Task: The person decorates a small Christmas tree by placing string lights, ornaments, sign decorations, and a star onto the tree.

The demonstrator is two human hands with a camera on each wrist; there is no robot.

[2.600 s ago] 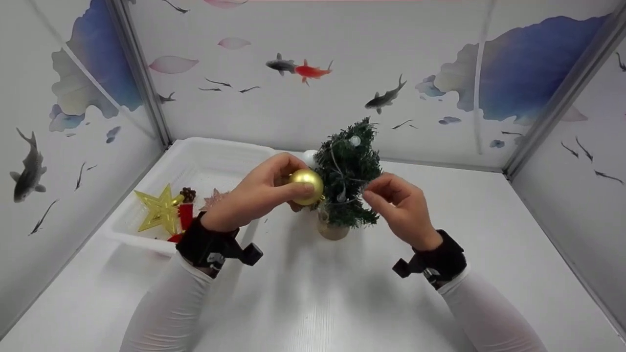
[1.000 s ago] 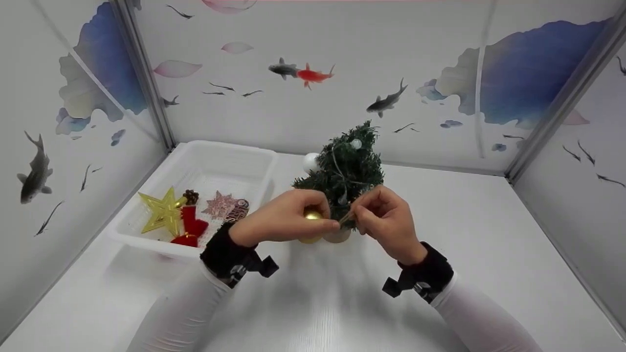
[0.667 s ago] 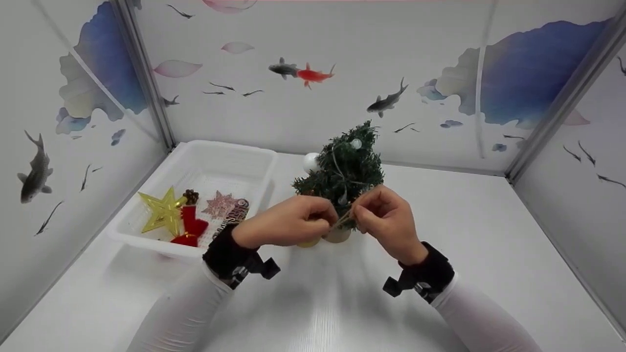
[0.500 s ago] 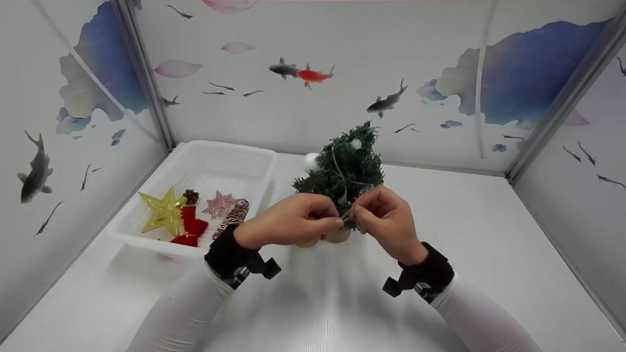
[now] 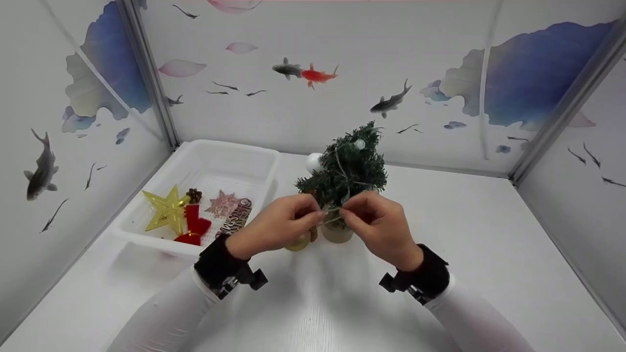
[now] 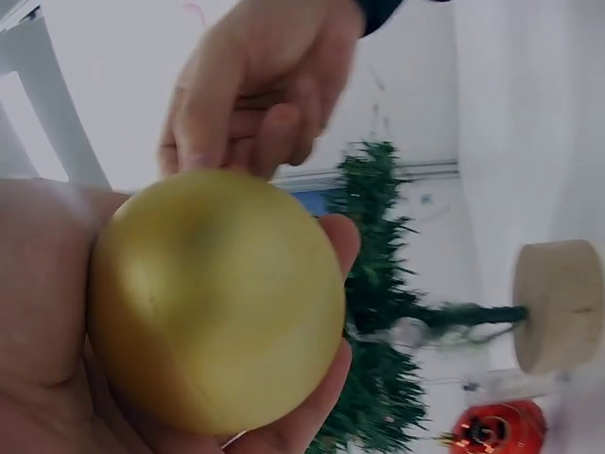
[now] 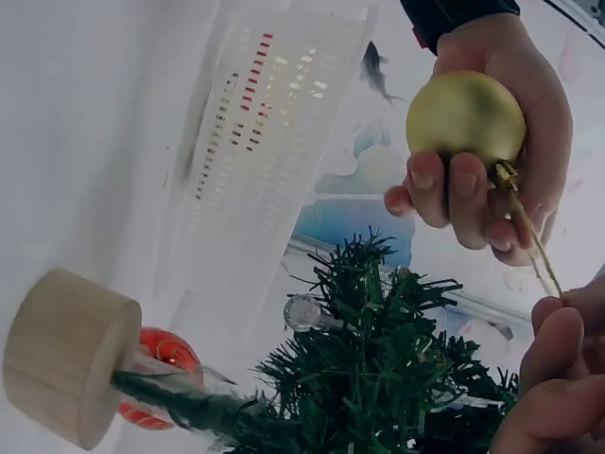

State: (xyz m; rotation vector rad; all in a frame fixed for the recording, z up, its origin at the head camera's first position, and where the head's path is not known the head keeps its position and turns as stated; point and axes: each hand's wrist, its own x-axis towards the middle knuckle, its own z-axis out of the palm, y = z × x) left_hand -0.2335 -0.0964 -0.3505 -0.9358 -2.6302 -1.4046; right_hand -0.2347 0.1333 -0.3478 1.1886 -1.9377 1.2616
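Note:
My left hand point(image 5: 274, 225) holds a gold Christmas ball point(image 6: 222, 303) in its curled fingers, just in front of the small Christmas tree point(image 5: 349, 166). In the right wrist view, a twine loop point(image 7: 537, 248) runs from the ball's gold cap to my right hand point(image 5: 379, 227), whose thumb and fingertips pinch it. Between the two hands the loop shows in the head view, partly spread. Behind them the tree stands upright on its round wooden base point(image 7: 66, 359), with a wire of clear bulbs point(image 7: 304, 313) about it. The hands cover its lower front.
At left stands a white basket point(image 5: 230, 146) with a gold star point(image 5: 168, 210), red stocking point(image 5: 195, 224), pinecone point(image 5: 194, 195), pink star point(image 5: 223, 203) and lettering ornament point(image 5: 235, 217). A white ball point(image 5: 313, 162) is at the tree's left side; a red ornament point(image 7: 165, 374) is beyond its base.
The left hand has brought the ball down from beside the tree, and the right hand has come in to meet it. Over the last half second the fingertips have drawn slightly apart, spreading the twine.

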